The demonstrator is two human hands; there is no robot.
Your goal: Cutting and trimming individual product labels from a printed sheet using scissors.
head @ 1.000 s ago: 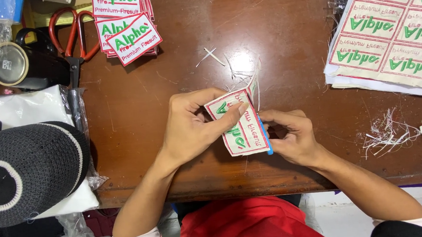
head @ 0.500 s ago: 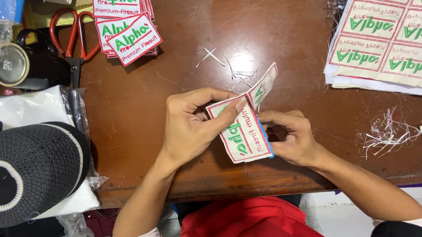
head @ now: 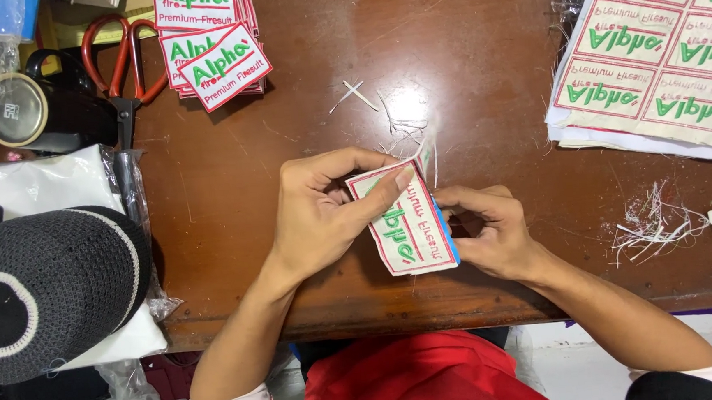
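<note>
Both my hands hold a white embroidered patch [head: 411,225] with a red border and green lettering, just above the brown table [head: 462,45]. My left hand [head: 320,214] pinches its upper left side, thumb and forefinger lying across it. My right hand [head: 489,229] grips its right edge, where a blue thing [head: 454,250] shows under the patch; what it is I cannot tell. A thin strip of trimmed cloth [head: 426,156] sticks up at the patch's top corner.
A stack of finished patches [head: 210,44] lies at the back left beside red-handled scissors [head: 121,66]. A sheet of uncut patches [head: 652,50] covers the back right. Thread scraps [head: 650,223] lie at the right. A black knitted cap [head: 44,289] sits on plastic bags at the left.
The trimmed strip at the patch's top right corner stood out longer half a second ago; it now shows shorter. The patch has tilted slightly. Both hands stay in place.
</note>
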